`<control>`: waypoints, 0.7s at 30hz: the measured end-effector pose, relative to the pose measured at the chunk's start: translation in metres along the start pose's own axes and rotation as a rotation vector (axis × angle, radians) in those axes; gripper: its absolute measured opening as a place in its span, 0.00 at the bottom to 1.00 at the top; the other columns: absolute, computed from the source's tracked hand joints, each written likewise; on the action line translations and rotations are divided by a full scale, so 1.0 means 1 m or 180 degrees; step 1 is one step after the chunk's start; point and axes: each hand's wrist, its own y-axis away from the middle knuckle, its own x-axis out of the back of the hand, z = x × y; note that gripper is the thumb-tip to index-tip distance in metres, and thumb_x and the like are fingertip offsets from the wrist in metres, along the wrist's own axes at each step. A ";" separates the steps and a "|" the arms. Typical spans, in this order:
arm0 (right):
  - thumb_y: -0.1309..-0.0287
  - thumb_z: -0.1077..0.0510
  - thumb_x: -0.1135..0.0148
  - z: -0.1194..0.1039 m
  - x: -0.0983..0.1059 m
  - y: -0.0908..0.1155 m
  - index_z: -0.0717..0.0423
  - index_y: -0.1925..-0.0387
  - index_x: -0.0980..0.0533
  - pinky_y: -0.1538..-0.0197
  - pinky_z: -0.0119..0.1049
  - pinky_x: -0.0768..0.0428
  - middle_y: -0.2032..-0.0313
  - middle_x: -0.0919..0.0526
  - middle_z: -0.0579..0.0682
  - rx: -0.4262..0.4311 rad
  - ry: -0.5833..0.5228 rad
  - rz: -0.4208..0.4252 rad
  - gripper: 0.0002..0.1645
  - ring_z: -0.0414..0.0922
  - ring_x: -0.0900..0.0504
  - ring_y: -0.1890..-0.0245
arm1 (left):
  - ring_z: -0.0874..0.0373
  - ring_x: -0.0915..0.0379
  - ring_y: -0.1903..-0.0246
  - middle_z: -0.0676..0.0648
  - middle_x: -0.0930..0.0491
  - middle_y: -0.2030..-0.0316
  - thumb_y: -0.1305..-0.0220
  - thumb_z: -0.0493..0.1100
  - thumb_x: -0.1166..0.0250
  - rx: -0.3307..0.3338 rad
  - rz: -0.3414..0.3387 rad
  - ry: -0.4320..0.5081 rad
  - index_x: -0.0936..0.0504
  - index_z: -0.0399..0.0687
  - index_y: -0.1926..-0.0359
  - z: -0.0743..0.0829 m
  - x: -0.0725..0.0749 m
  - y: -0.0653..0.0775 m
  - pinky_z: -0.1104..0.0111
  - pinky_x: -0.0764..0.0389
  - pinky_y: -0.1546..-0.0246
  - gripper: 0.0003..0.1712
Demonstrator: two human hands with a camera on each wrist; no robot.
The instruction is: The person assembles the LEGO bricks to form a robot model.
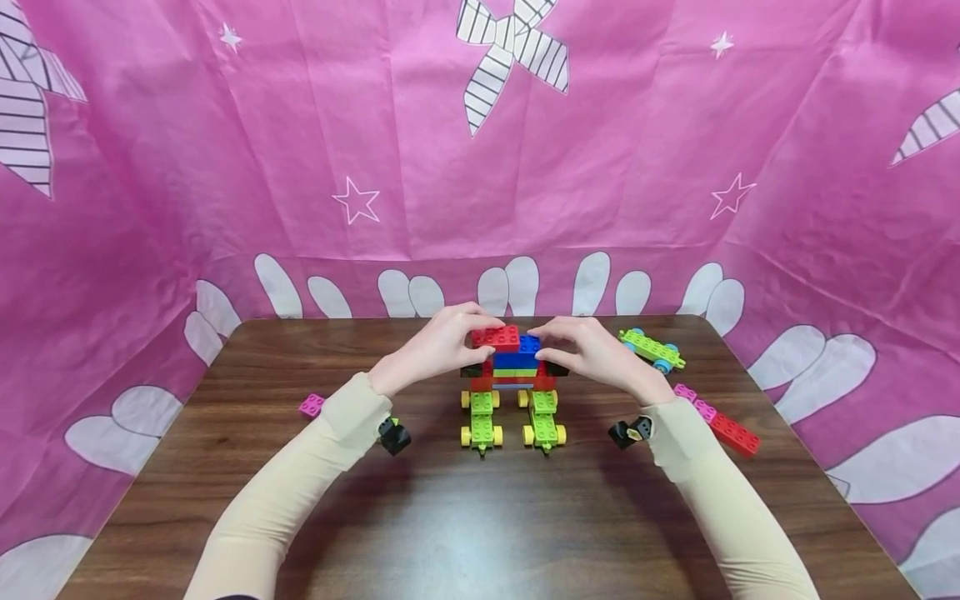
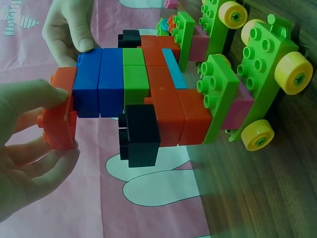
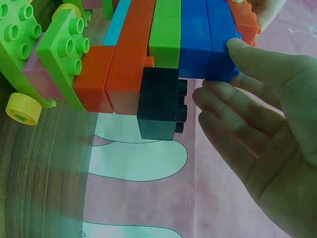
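Observation:
A built toy stands mid-table on two lime green wheeled bases [image 1: 482, 421] with yellow wheels. Above these come red bricks [image 2: 166, 114], a green layer [image 2: 136, 77], blue bricks [image 2: 86, 91] and black bricks [image 3: 158, 104] jutting out at the sides. My left hand [image 1: 450, 337] pinches a red brick [image 1: 506, 337] on the top layer, thumb on one side and fingers on the other. At the opposite end my right hand [image 1: 592, 354] holds the end of the upper blue brick [image 3: 220, 42] between thumb and fingers. The underside of the red brick is hidden.
On the brown table [image 1: 465, 533], a lime green wheeled base [image 1: 651, 348] with blue wheels stands back right. Pink bricks [image 1: 696, 402] and a red brick [image 1: 735, 434] lie in a row nearer. A pink brick [image 1: 311, 405] lies left. Pink cloth [image 1: 450, 208] surrounds the table.

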 end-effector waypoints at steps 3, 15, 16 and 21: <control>0.43 0.47 0.38 0.000 0.000 0.000 0.45 0.46 0.24 0.55 0.34 0.18 0.56 0.17 0.41 -0.0007 -0.0017 0.0005 0.23 0.35 0.19 0.58 | 0.61 0.29 0.67 0.49 0.21 0.60 0.43 0.44 0.34 -0.0026 -0.0073 -0.0072 0.20 0.50 0.46 0.001 0.002 -0.002 0.77 0.27 0.72 0.21; 0.44 0.47 0.37 -0.001 0.000 -0.001 0.45 0.46 0.24 0.55 0.35 0.18 0.56 0.16 0.42 -0.0032 -0.0018 0.0002 0.23 0.36 0.18 0.58 | 0.60 0.29 0.66 0.48 0.22 0.60 0.43 0.45 0.35 0.0028 -0.0121 -0.0049 0.19 0.50 0.48 0.001 0.003 -0.002 0.73 0.26 0.70 0.20; 0.44 0.47 0.37 -0.001 0.000 -0.001 0.45 0.47 0.23 0.55 0.35 0.18 0.56 0.16 0.42 -0.0030 -0.0019 0.0008 0.23 0.36 0.18 0.58 | 0.60 0.29 0.65 0.49 0.21 0.59 0.43 0.46 0.35 0.0039 -0.0100 -0.0009 0.19 0.50 0.48 0.000 0.002 -0.002 0.72 0.25 0.68 0.20; 0.44 0.47 0.37 -0.001 0.000 -0.001 0.46 0.47 0.23 0.55 0.36 0.18 0.56 0.16 0.42 0.0003 -0.0003 0.0037 0.23 0.37 0.18 0.57 | 0.61 0.27 0.72 0.50 0.17 0.56 0.40 0.48 0.36 0.0038 -0.0026 0.0227 0.19 0.49 0.48 -0.003 -0.001 -0.002 0.69 0.23 0.66 0.19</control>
